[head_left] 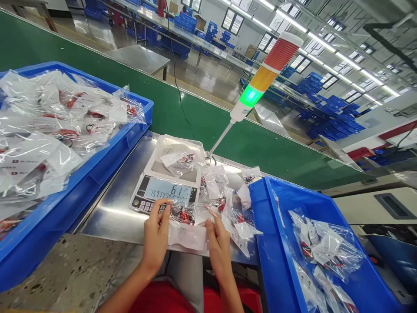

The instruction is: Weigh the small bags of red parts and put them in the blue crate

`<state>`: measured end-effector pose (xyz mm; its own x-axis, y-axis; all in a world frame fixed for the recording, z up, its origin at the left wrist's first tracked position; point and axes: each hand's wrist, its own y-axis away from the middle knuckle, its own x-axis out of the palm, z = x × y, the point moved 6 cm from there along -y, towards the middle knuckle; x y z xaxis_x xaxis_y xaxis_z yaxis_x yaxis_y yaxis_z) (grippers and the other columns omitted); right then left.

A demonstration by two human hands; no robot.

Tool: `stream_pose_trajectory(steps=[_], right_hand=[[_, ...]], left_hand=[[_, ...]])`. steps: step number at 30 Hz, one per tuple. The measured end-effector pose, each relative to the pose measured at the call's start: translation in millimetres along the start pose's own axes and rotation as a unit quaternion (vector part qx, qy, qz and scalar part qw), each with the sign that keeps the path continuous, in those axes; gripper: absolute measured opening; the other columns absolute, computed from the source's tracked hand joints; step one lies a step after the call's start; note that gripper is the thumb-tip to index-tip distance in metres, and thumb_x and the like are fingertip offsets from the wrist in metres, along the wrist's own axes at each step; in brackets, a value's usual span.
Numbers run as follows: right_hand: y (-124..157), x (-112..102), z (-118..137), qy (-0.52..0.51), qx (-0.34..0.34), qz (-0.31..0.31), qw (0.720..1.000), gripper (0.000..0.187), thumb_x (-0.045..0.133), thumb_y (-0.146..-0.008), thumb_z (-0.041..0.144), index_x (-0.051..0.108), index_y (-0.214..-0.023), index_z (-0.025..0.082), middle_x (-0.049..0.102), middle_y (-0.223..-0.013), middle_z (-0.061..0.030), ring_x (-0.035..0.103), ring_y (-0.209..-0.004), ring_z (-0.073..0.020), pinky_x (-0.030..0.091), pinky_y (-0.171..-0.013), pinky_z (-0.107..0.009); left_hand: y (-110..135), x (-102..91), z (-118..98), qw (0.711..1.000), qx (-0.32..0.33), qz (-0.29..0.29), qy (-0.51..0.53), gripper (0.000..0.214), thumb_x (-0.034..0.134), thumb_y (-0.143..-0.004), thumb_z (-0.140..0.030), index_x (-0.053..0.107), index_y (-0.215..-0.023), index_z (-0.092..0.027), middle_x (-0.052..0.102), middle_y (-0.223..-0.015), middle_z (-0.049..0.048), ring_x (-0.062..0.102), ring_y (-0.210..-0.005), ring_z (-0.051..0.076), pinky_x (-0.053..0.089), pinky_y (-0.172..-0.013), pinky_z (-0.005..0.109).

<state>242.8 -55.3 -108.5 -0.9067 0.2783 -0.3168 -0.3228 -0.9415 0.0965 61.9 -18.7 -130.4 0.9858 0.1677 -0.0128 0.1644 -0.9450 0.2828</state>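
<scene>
My left hand [156, 234] and my right hand [219, 248] grip a clear plastic bag [182, 215] from either side, just in front of the scale. The bag holds red and black wired parts and has a white label sheet [187, 237] at its lower edge. My left fingertips also sit close to the keypad of a digital counting scale [166, 189]. Another small bag of wired parts [179, 160] lies on the scale's pan. The display reads 61 in its right window. Several loose bags [224, 195] lie on the steel table [110, 221] beside my right hand.
A blue crate [97, 161] heaped with bagged parts stands to the left, and another blue crate [276, 243] with bags stands to the right. Behind the table run a green conveyor belt [182, 113] and a stack light [260, 74] on a pole.
</scene>
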Motion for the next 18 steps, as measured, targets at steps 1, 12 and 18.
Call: stream_pose_trajectory(steps=[1, 12, 18], right_hand=[[0, 0, -1, -0.007, 0.003, -0.006, 1.000, 0.051, 0.051, -0.096, 0.056, 0.064, -0.131, 0.022, 0.076, -0.094, -0.0054, 0.067, -0.081, -0.0214, 0.053, -0.076, -0.031], [2, 8, 19, 0.006, -0.040, 0.019, 0.999, 0.051, 0.044, -0.098, 0.059, 0.075, -0.083, 0.021, 0.070, -0.075, -0.0042, 0.064, -0.066, -0.0178, 0.050, -0.061, -0.027], [5, 6, 15, 0.138, -0.107, -0.049, 0.983, 0.055, 0.035, -0.101, 0.058, 0.073, -0.089, 0.020, 0.058, -0.056, 0.0016, 0.053, -0.049, -0.0138, 0.039, -0.053, -0.025]], left_hand=[[2, -2.2, 0, 1.000, 0.009, -0.006, -0.011, 0.052, 0.050, -0.088, -0.067, 0.055, -0.112, -0.021, 0.038, -0.051, -0.0083, 0.034, -0.047, 0.013, 0.026, -0.045, 0.022], [-14, -6.1, -12, 0.992, 0.055, 0.104, -0.049, 0.047, 0.050, -0.086, -0.063, 0.055, -0.067, -0.021, 0.055, -0.064, 0.0001, 0.051, -0.064, 0.018, 0.041, -0.060, 0.026], [-8, -2.4, -10, 0.981, 0.078, 0.109, -0.142, 0.033, 0.043, -0.090, -0.055, 0.054, -0.089, -0.024, 0.055, -0.058, -0.0030, 0.054, -0.056, 0.020, 0.039, -0.059, 0.029]])
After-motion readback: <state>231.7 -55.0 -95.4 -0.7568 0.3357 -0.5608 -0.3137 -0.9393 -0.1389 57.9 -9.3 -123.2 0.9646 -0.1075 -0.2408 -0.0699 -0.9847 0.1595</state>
